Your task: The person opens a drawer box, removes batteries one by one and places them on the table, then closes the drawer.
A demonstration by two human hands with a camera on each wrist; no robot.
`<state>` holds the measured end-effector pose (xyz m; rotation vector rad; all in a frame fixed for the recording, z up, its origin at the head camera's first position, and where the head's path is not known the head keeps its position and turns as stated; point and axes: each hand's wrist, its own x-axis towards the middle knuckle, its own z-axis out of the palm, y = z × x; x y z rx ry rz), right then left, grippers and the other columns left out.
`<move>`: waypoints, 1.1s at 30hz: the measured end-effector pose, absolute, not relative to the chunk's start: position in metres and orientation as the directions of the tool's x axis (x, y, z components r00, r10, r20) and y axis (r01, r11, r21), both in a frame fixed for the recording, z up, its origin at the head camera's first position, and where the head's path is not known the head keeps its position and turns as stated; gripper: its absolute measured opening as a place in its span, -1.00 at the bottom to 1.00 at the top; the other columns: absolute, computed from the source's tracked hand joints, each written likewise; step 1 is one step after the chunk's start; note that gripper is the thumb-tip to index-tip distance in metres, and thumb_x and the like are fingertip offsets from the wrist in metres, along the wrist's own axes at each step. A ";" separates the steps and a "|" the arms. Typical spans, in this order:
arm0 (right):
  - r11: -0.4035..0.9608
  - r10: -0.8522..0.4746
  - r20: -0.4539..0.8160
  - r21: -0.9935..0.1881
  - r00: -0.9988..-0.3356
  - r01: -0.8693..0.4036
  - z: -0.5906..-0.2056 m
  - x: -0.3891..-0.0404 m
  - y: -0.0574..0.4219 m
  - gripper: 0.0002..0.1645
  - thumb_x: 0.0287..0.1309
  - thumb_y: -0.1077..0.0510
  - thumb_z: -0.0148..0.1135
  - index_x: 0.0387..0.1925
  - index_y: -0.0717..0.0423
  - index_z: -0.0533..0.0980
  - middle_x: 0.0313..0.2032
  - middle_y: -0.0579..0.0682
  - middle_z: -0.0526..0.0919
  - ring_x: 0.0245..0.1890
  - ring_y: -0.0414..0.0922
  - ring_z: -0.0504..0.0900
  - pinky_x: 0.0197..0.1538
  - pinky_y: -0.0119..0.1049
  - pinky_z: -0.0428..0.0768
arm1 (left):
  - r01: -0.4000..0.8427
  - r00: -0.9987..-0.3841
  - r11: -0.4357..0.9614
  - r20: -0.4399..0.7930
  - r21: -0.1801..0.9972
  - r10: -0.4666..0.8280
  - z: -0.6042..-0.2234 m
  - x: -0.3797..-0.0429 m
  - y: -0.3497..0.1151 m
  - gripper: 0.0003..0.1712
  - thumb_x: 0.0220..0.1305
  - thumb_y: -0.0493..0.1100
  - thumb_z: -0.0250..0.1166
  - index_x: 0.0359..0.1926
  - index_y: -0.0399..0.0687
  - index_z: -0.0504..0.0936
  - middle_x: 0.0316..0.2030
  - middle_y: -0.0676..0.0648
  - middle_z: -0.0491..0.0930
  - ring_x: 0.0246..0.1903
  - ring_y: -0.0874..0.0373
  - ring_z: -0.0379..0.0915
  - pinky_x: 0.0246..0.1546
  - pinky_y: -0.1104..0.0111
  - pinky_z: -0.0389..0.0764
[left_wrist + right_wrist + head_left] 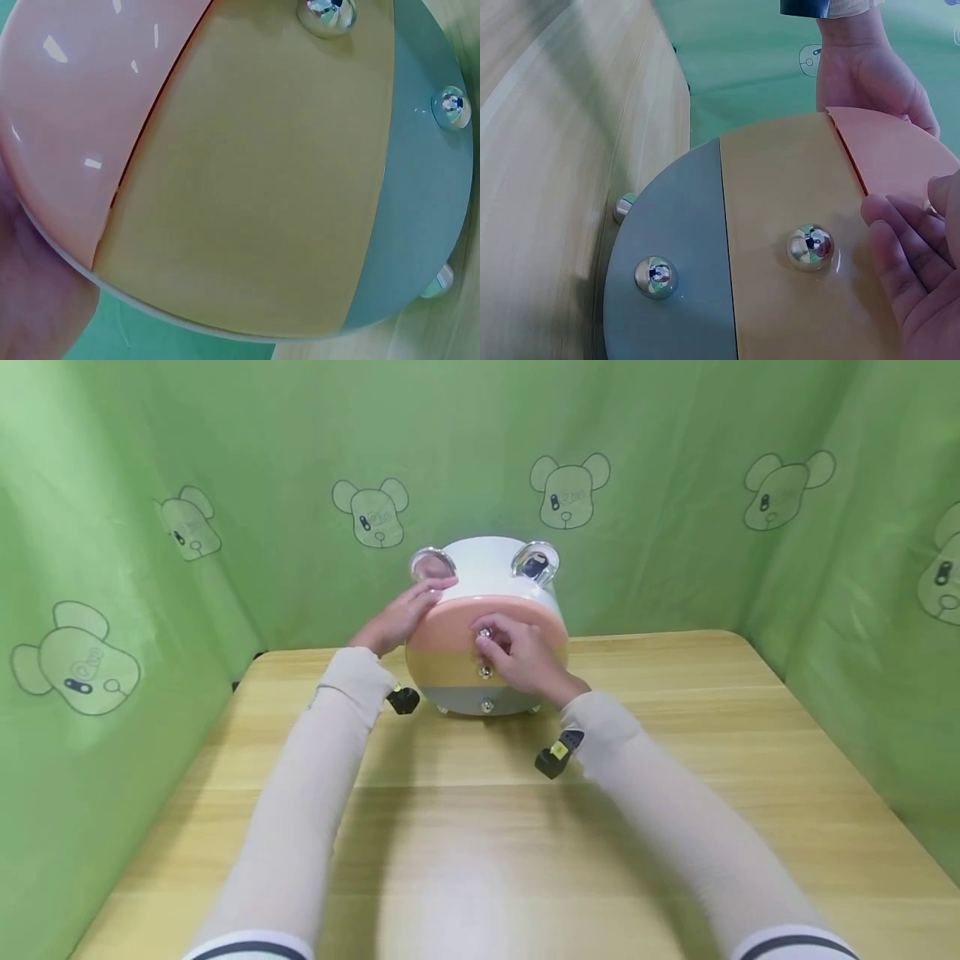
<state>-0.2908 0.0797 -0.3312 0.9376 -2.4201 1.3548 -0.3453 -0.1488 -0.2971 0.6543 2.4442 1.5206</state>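
A small rounded drawer cabinet (483, 564) with a white body and silver ears stands on the table. Its front has a pink drawer (444, 628) on top, a yellow drawer (247, 165) in the middle and a grey drawer (686, 240) at the bottom. My right hand (528, 662) pinches the pink drawer's silver knob (485, 633) between thumb and fingers. A dark red gap runs along the pink drawer's lower edge in both wrist views. My left hand (405, 614) rests against the cabinet's upper left side, fingers extended near the left ear (432, 563).
The wooden table (465, 827) reaches toward me in front of the cabinet. Green curtains (465, 427) with bear-head prints hang behind and on both sides. Silver knobs (810, 247) stick out from the lower drawers, and short feet (624, 207) hold the cabinet up.
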 end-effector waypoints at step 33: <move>0.395 -0.443 0.501 -0.635 -0.743 -0.664 -0.329 -0.266 0.082 -0.84 0.32 0.28 0.15 -0.09 0.18 0.53 -0.48 -0.04 0.64 -0.47 -0.17 0.62 -0.39 -0.29 0.61 | 0.295 -0.863 0.405 0.059 0.865 0.503 -0.296 -0.343 -0.151 -0.47 0.53 0.15 -0.24 0.45 0.40 0.17 0.50 0.10 -0.05 0.44 -0.01 -0.10 0.36 -0.11 -0.01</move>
